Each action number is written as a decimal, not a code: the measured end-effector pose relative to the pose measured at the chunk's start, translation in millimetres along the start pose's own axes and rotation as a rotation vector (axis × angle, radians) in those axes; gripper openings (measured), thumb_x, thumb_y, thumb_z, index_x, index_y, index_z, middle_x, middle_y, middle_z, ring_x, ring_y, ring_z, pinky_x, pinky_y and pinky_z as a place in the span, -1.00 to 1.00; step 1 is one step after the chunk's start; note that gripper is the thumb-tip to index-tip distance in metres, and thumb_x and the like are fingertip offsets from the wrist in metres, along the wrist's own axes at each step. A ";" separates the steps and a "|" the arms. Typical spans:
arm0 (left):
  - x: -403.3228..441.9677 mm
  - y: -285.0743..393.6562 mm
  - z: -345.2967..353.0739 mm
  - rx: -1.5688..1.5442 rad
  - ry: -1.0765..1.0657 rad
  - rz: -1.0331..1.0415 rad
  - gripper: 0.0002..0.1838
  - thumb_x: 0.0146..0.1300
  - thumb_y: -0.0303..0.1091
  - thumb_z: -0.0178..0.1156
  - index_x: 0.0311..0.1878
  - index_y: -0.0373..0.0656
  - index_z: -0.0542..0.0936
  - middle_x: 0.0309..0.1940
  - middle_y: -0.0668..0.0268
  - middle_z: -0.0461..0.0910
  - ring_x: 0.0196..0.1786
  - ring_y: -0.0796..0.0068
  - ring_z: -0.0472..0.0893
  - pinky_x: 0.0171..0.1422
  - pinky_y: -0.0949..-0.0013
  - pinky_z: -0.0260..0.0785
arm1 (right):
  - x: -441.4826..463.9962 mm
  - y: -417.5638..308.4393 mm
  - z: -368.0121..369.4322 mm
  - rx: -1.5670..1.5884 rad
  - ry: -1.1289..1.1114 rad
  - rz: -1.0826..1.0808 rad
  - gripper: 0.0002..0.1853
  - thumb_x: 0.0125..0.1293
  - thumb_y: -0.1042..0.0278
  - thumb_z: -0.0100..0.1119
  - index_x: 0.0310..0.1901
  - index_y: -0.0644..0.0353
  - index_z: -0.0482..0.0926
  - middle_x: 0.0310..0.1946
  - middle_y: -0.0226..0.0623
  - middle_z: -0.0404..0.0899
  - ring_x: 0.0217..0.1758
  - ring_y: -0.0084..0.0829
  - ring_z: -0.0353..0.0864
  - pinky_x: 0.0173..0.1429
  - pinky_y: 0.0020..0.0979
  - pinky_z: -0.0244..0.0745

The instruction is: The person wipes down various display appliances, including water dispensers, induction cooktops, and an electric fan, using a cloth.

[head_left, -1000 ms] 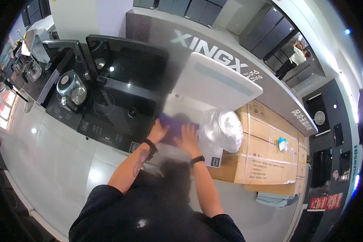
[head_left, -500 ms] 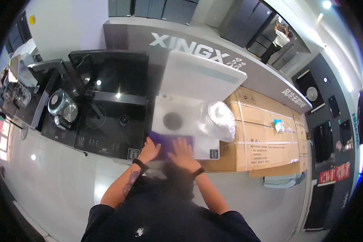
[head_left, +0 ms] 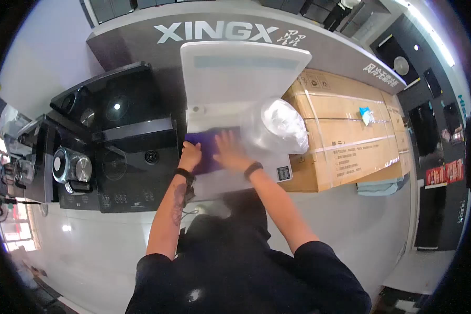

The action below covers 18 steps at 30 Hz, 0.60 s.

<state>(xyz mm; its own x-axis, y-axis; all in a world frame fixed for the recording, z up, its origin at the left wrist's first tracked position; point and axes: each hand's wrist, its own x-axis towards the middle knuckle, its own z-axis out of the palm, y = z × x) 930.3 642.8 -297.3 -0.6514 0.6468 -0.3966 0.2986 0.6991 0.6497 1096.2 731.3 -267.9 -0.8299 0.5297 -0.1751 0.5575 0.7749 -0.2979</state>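
Cloth (head_left: 208, 156) — one piece, deep purple, matt, spread roughly flat, its outline partly covered by hands. Location: on the white top (head_left: 220, 185) of an appliance, toward its left edge.

Left hand (head_left: 191, 154): at the cloth's left side, fingers bent; whether they pinch the fabric cannot be told. Dark band at wrist.

Right hand (head_left: 231, 152): palm down over the cloth's right part, fingers spread wide, blurred. Dark band at wrist.

Edges and room: a strip of white surface runs between cloth and front edge; more white surface shows on the far side, up to the raised lid (head_left: 244, 78). To the right, near the right hand, a clear-plastic-wrapped bundle (head_left: 281, 125) limits sideways room; beyond it, strapped cardboard boxes (head_left: 345, 141). To the left — just beside the white top — a black cooktop (head_left: 133, 170), with a glass kettle (head_left: 71, 168) farther left.
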 end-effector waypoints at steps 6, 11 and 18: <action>35.8 7.5 -6.2 -0.030 0.008 0.062 -0.39 0.44 0.04 -0.06 0.09 -0.46 0.20 0.02 -0.46 0.45 0.13 -0.44 0.47 0.24 -0.11 0.34 | 25.0 2.9 -21.1 0.049 -0.044 0.073 -0.13 0.34 -0.22 -0.02 0.52 0.12 -0.04 0.56 -0.01 -0.22 0.61 0.12 -0.34 0.55 0.21 -0.30; 35.1 22.2 -11.4 -0.029 0.046 0.036 -0.44 0.45 0.00 -0.08 0.03 -0.48 0.24 -0.01 -0.45 0.45 0.09 -0.45 0.47 0.21 -0.15 0.34 | 40.3 3.7 -17.4 -0.002 -0.008 0.078 -0.12 0.34 -0.17 0.02 0.52 0.16 -0.05 0.56 -0.01 -0.19 0.60 0.11 -0.31 0.54 0.24 -0.29; 36.0 16.8 4.5 -0.018 0.073 -0.004 -0.47 0.46 0.05 -0.16 0.13 -0.30 0.27 0.09 -0.32 0.45 0.12 -0.38 0.51 0.21 -0.18 0.36 | 45.4 10.9 -12.7 -0.153 -0.037 0.034 -0.15 0.36 -0.17 -0.01 0.50 0.21 0.01 0.54 0.04 -0.17 0.60 0.15 -0.28 0.53 0.23 -0.24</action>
<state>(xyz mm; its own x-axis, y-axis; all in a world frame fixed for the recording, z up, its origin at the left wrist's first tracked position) 914.9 679.2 -303.6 -0.7023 0.6192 -0.3513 0.2834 0.6959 0.6599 1064.8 768.2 -267.2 -0.8094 0.5455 -0.2177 0.5795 0.8020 -0.1448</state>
